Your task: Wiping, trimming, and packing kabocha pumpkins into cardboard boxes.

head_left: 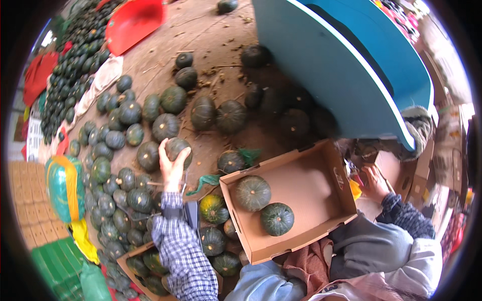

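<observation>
My left hand is closed around a dark green squash, thumb and fingers on opposite sides of it, above other squashes on the floor. On the right, my right hand has its fingers bent round the handle of pruning shears, beside a yellow cloth or glove. Between the hands an open cardboard box lies tilted in front of me. Inside it are a grey-green squash and a darker green squash, both in its left part.
Many squashes cover the floor at left. A large blue tub stands at upper right. A second cardboard box holding squashes is at lower left. A red scoop and green crates lie further off.
</observation>
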### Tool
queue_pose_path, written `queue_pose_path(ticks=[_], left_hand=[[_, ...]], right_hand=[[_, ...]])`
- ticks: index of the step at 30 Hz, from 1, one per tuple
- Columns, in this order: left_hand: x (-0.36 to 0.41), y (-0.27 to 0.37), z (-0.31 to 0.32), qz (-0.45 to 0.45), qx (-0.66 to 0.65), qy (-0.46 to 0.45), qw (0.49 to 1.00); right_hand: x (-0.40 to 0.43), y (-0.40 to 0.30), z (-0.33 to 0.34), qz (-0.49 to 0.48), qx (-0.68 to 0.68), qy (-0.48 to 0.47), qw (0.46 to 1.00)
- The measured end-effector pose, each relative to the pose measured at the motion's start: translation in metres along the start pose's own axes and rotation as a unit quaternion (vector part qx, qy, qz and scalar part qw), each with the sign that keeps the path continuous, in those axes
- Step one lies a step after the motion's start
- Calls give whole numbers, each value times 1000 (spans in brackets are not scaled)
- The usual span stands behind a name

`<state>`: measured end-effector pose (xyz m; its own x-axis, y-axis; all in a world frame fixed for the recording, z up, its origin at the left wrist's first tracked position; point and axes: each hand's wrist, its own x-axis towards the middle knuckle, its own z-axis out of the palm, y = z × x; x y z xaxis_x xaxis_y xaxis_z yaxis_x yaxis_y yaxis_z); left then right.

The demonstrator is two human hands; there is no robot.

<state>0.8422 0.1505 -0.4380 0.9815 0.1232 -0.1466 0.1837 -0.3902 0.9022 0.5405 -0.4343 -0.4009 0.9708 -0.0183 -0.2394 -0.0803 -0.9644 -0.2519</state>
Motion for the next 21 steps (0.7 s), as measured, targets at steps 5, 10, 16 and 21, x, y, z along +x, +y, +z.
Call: queue_pose_path(ticks=[5, 10, 16, 21], left_hand=[[-83, 128, 81, 297, 37, -340, 891], [-164, 117, 164, 352, 296, -437, 773], [-138, 107, 161, 373, 376, -406, 745], [-62, 112, 158, 175, 214, -217, 936]], right_hand=[[24, -12, -23, 23, 21, -13, 999], [12, -14, 14, 70, 68, -19, 995], [-37, -4, 20, 82, 23, -63, 994], [-20, -14, 16, 152, 49, -21, 987]])
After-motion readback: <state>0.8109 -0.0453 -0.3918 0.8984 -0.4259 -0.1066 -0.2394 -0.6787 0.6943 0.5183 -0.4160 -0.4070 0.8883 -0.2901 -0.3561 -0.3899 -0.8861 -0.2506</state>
